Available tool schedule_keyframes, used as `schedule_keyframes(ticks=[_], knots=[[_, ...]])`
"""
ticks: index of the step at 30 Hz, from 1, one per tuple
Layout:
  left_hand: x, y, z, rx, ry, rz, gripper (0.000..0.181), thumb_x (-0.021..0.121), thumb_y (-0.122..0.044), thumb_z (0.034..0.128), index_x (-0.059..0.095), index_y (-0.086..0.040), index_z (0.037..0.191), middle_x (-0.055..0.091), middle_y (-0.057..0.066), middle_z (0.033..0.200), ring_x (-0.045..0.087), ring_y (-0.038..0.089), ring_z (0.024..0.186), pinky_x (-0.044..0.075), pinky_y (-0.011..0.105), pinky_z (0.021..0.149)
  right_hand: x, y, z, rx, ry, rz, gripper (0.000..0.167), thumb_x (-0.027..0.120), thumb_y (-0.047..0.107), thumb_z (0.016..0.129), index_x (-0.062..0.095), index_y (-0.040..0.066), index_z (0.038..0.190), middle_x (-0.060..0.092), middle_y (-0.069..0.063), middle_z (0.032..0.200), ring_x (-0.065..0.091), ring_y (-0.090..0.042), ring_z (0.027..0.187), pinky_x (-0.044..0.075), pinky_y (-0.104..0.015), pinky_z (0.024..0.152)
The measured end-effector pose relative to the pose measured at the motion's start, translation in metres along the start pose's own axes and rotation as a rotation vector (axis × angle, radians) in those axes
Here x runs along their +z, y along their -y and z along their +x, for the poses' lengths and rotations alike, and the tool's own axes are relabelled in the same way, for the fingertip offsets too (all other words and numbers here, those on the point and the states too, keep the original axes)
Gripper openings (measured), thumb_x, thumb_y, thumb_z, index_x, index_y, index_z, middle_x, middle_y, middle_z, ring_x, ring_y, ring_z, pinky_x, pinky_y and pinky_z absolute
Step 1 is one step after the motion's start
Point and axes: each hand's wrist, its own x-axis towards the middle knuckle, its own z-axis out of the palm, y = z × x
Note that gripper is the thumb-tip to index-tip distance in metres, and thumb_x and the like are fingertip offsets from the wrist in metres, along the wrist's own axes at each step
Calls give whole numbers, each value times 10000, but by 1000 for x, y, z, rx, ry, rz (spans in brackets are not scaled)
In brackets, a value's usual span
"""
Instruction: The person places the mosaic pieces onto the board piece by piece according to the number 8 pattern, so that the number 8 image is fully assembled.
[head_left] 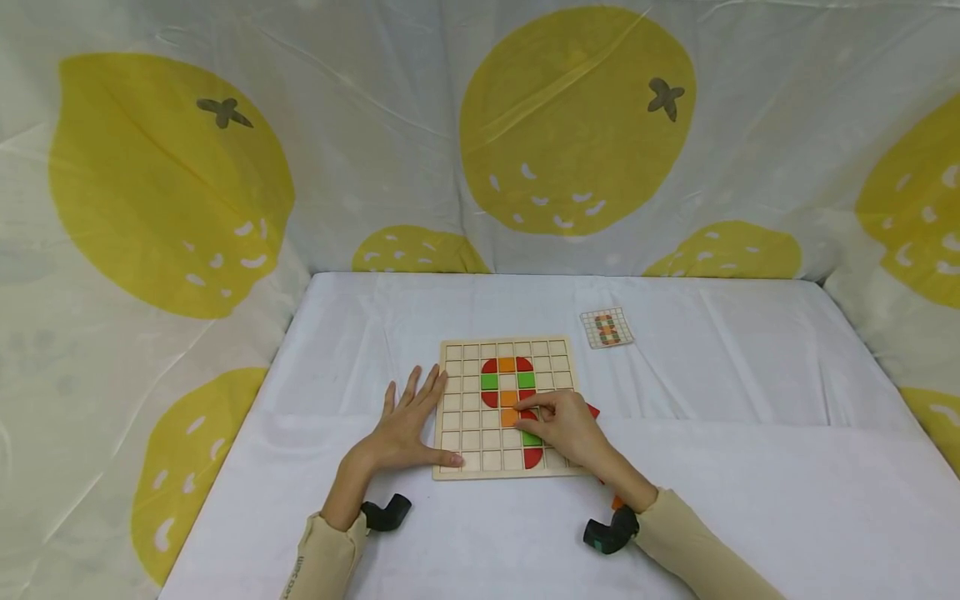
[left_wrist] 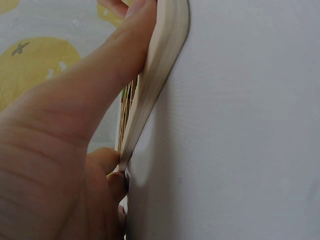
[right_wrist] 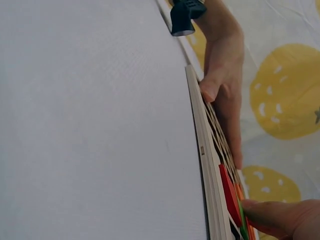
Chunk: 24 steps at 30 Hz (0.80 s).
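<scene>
- Board: a pale wooden square board (head_left: 471,418) with a grid of recessed cells lies flat on the white cloth-covered table (head_left: 712,492), between the hands. A corner is rounded; the side shows layered bands.
- Upper tiles: flat red quarter-round tiles (head_left: 490,365) occupy four corners of a ring. Orange square tiles (head_left: 507,364) sit at its top and bottom centre; green square tiles (head_left: 489,381) sit at its sides. The centre cell shows bare wood.
- Lower tiles: one orange square lies directly below the ring. To its right, a column shows red, green and red, partly covered by the right hand (head_left: 566,425).
- Left hand: fingers spread, grasping nothing; thumb and fingertips touch the board's left part.
- Right hand: thumb and index fingertips meet the lower orange square's right side; whether they pinch it cannot be told.
- Reference card: a small pale square card (head_left: 607,328) with a printed grid and coloured pattern lies beyond the board's upper-right corner.
</scene>
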Motion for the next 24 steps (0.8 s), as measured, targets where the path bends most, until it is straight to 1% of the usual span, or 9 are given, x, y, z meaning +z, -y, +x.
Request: schedule_keyframes(ticks=[5, 9, 15, 19, 22, 24], knots=[[-1, 0, -1, -4, -2, -3, 1362, 868, -649, 707, 72, -115, 1675, -16, 88, 1763, -117, 386, 1621, -126, 703, 1238, 0, 0, 0, 2, 8, 13, 232, 874, 203, 839, 830, 120, 1051, 310, 73, 503, 248, -45, 475, 195, -181, 500], [0, 0, 0, 1, -4, -9, 1359, 868, -646, 708, 76, -111, 1675, -9, 90, 1763, -114, 390, 1621, -126, 703, 1238, -6, -1, -2, 13, 7, 34, 222, 869, 226, 849, 833, 151, 1055, 302, 72, 508, 251, -51, 473, 183, -184, 482], [-1, -1, 1, 5, 1, -13, 1356, 870, -639, 710, 78, -109, 1674, -10, 93, 1763, -115, 392, 1621, -130, 704, 1236, -29, -8, -14, 54, -34, 24, 179, 839, 214, 880, 828, 180, 1055, 296, 71, 528, 276, -61, 488, 201, -189, 479], [0, -1, 0, -3, 4, -11, 1360, 871, -641, 708, 76, -107, 1674, -15, 95, 1763, -118, 392, 1620, -128, 709, 1234, -44, -18, -25, 81, -40, 18, 167, 823, 180, 890, 821, 143, 1053, 275, 81, 547, 257, -54, 507, 214, -194, 482], [0, 0, 0, -7, 6, -12, 1362, 869, -646, 708, 73, -109, 1674, -19, 95, 1762, -123, 389, 1620, -129, 708, 1235, -53, -25, -36, 96, -45, -5, 189, 823, 169, 888, 815, 118, 1070, 264, 86, 556, 244, -43, 520, 213, -192, 488], [0, 0, 1, -4, 3, -12, 1360, 866, -647, 711, 71, -112, 1675, -18, 95, 1763, -123, 389, 1620, -128, 709, 1234, -59, -30, -42, 105, -52, -25, 201, 828, 172, 882, 814, 122, 1075, 264, 85, 560, 242, -39, 528, 213, -194, 495]])
